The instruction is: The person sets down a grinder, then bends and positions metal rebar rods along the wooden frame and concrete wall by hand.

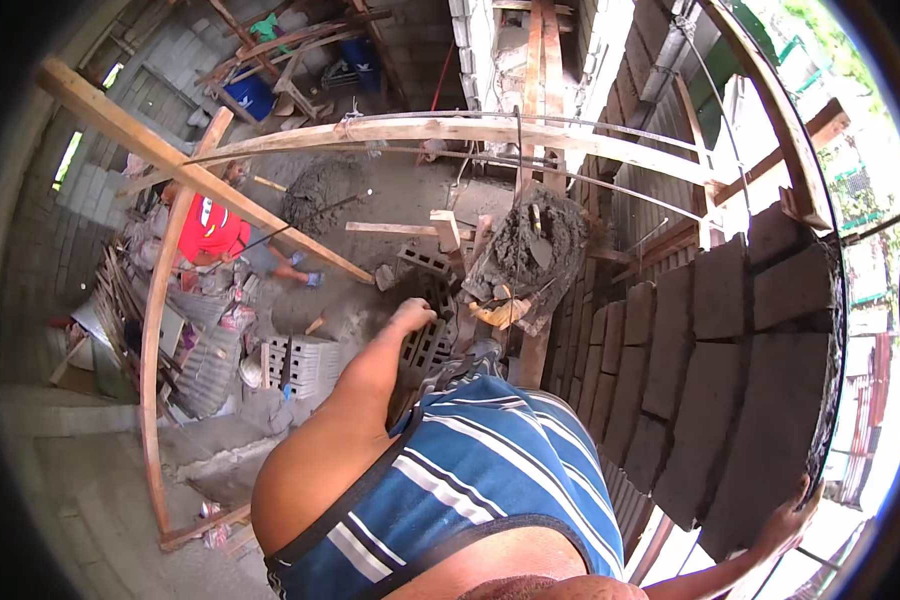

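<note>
My left hand reaches down with bent fingers just above grey hollow blocks; whether it touches one is unclear. At the lower right, my right hand curls its fingers on the outer edge of a block wall. In front of me, wet mortar is heaped on a board or sheet, and a trowel lies in it. A crumpled yellow thing sits at the mortar's near edge.
Wooden beams cross ahead and at the left. Below left, a person in a red shirt bends near another mortar heap. A pale block stack, scrap wood and blue containers stand around the floor.
</note>
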`<state>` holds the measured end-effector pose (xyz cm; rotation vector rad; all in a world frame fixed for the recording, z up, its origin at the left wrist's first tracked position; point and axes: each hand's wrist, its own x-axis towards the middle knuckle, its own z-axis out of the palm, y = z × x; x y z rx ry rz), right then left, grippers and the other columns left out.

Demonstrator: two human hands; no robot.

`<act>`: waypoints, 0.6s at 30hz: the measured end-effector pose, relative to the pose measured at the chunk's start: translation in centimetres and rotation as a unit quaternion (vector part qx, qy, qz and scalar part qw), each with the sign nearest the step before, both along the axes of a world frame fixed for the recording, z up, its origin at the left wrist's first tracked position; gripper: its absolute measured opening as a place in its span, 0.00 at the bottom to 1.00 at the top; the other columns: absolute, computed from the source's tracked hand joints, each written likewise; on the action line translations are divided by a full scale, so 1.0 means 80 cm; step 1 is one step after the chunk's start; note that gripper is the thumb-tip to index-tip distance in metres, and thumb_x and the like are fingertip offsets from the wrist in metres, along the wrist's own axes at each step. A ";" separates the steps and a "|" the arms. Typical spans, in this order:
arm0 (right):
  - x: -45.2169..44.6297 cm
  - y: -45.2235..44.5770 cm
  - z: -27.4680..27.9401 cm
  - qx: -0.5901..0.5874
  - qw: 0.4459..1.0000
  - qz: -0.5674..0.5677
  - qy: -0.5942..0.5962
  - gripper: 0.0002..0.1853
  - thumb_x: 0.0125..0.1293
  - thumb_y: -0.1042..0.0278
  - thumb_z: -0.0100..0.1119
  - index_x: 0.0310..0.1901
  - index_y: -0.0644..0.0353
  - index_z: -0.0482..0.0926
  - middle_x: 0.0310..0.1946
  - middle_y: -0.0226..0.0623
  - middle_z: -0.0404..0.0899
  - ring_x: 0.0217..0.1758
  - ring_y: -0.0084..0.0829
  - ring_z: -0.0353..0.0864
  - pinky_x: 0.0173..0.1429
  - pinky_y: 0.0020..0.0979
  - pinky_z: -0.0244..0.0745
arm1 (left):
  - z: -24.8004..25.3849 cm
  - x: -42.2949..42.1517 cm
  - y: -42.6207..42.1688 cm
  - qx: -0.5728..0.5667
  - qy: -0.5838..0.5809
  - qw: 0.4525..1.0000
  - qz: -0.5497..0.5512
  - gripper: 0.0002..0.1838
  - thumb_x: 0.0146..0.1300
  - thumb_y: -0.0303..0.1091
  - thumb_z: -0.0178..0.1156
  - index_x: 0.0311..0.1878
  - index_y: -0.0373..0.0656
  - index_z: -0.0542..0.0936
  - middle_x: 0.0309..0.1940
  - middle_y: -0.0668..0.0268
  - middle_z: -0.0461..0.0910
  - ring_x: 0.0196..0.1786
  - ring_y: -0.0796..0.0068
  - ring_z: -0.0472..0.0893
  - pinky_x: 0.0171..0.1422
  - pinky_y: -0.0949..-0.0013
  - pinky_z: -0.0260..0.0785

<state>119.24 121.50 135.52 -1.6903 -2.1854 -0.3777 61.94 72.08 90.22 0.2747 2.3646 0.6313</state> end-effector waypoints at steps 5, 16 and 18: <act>0.013 0.012 -0.009 -0.003 1.000 -0.006 0.028 0.38 0.73 0.29 0.43 0.73 0.50 0.69 0.70 0.46 0.72 0.71 0.50 0.72 0.69 0.44 0.68 | 0.020 -0.057 -0.083 -0.011 0.218 0.930 0.296 0.32 0.58 0.42 0.65 0.66 0.40 0.74 0.51 0.44 0.83 0.58 0.45 0.81 0.63 0.51 0.73; -0.032 -0.027 0.011 0.019 0.998 -0.009 0.066 0.38 0.74 0.33 0.47 0.69 0.59 0.72 0.66 0.53 0.75 0.69 0.52 0.73 0.71 0.48 0.65 | 0.186 -0.286 -0.139 -0.085 0.368 0.926 -0.001 0.26 0.54 0.55 0.74 0.35 0.38 0.84 0.42 0.43 0.83 0.52 0.41 0.80 0.57 0.48 0.73; -0.034 -0.031 0.016 0.000 0.997 -0.012 0.074 0.39 0.73 0.31 0.46 0.70 0.58 0.72 0.65 0.54 0.75 0.70 0.53 0.71 0.72 0.49 0.64 | 0.193 -0.292 -0.129 -0.101 0.335 0.936 -0.033 0.17 0.60 0.49 0.70 0.36 0.43 0.85 0.39 0.46 0.84 0.45 0.41 0.83 0.48 0.44 0.73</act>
